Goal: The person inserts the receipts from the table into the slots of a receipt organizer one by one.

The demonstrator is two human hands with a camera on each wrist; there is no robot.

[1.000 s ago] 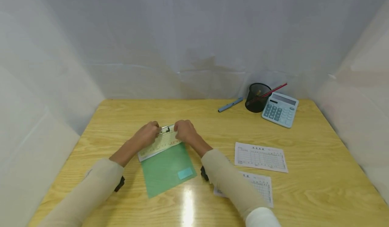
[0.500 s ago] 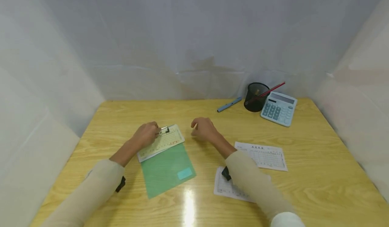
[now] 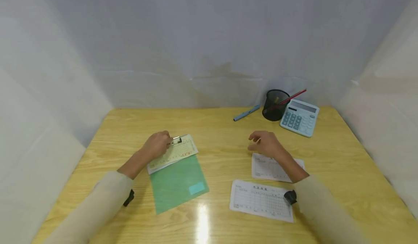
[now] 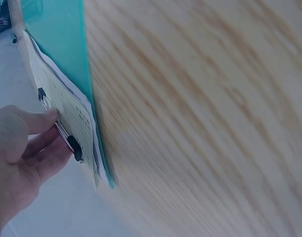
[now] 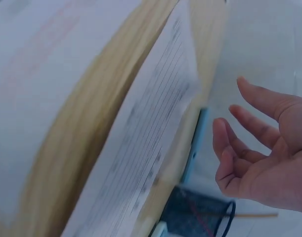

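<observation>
A green clipboard [image 3: 176,186] lies left of centre on the table, with a light blue label near its lower corner. A yellow printed form [image 3: 179,152] with white paper beneath it covers the board's top end. My left hand [image 3: 157,144] pinches the clipboard's metal clip [image 4: 62,129] between thumb and fingers. My right hand [image 3: 266,144], holding nothing, hovers near the far edge of a white printed form [image 3: 268,168]; its fingers are loosely bent and apart. A second white form [image 3: 256,202] lies nearer the front edge.
At the back right stands a black mesh pen cup [image 3: 274,108] with a red pencil leaning out. A light blue calculator [image 3: 300,118] leans beside it, and a blue pen [image 3: 246,112] lies to its left. Pale sheeting [image 3: 209,44] walls the table's back and sides.
My right hand has let go of the clipboard's top edge and moved right to the upper white form, uncovering the lower one. My left hand has stayed on the clip.
</observation>
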